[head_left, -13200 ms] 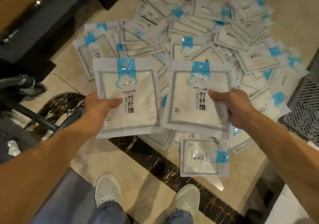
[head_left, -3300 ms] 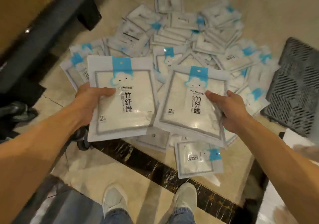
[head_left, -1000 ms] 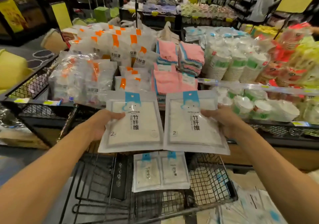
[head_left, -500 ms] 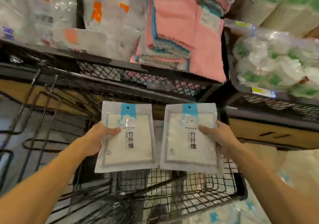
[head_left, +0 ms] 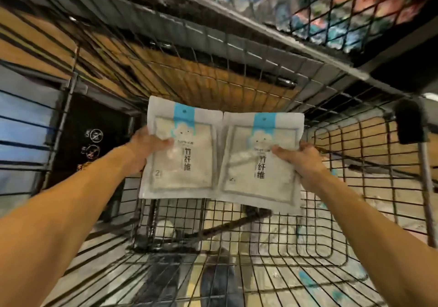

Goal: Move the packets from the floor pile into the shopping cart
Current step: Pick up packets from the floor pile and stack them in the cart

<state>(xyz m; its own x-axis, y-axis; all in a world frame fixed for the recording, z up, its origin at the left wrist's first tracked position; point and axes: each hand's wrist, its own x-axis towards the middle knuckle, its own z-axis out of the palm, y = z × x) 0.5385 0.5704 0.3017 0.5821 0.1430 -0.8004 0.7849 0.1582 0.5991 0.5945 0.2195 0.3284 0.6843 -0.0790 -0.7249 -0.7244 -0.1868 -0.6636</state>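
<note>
Each of the hands, left point(head_left: 144, 150) and right point(head_left: 299, 160), pinches a packet point(head_left: 180, 155) over the cart point(head_left: 237, 231); next, likely lower and release both packets onto the mesh below.

Retail shop floor, judging by black wire shopping cart point(head_left: 272, 231) filling the view, mesh shelf point(head_left: 331, 10) overhead with blurred wrapped goods behind it, wood-panelled display base point(head_left: 166, 65) beyond, and identical sealed retail packets point(head_left: 220, 155) held up.
</note>
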